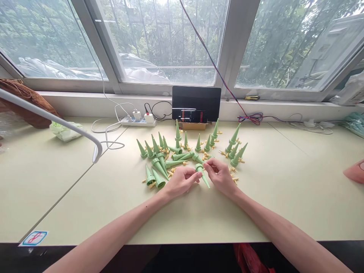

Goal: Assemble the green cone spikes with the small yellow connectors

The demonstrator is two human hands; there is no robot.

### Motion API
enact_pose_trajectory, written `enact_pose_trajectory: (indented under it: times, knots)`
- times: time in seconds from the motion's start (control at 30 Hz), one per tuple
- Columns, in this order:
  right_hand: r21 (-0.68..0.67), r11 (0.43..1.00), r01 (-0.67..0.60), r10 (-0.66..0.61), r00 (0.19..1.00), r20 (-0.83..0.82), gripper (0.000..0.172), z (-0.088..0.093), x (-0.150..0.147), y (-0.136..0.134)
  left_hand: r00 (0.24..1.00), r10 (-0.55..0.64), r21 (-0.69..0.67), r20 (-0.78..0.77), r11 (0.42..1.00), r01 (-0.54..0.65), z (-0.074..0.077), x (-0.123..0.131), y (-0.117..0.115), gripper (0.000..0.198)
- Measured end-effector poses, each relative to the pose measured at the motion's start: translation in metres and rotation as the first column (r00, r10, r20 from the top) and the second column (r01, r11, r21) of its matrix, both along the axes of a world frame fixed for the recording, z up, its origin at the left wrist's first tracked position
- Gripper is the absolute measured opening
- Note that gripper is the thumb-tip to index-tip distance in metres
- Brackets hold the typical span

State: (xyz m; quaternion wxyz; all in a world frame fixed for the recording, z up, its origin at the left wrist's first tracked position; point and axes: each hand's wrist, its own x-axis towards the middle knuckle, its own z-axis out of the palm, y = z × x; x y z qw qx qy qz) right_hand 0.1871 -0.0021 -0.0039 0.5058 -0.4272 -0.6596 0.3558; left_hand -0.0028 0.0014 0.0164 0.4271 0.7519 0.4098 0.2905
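A green plant watering spike [203, 177] slants between my hands, its wide collar up and its tip pointing down toward me. My left hand [183, 179] grips it from the left, thumb and fingers closed near the collar. Close to the collar on the other side, my right hand [220, 174] has thumb and forefinger pinched together; what they hold, if anything, is too small to make out. Several more green spikes [160, 167] lie in a pile just beyond my left hand. Small yellow valves [233, 178] lie beside my right hand.
Upright spikes [234, 132] with yellow valves stand in an arc behind the pile. Farther back are a dark tablet [196, 99], a phone [193, 116] and a power strip [139, 120] with cables. A white curved bar [71, 127] crosses the left side.
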Motion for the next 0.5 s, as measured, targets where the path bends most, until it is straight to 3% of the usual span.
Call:
enact_pose_trajectory:
  times: [0.5]
  knots:
    - [-0.086, 0.996, 0.005, -0.009, 0.999, -0.045, 0.037, 0.0012, -0.0016, -0.0008, 0.993, 0.103, 0.173, -0.056, 0.981, -0.092, -0.0066, 0.0012, 0.0, 0.037]
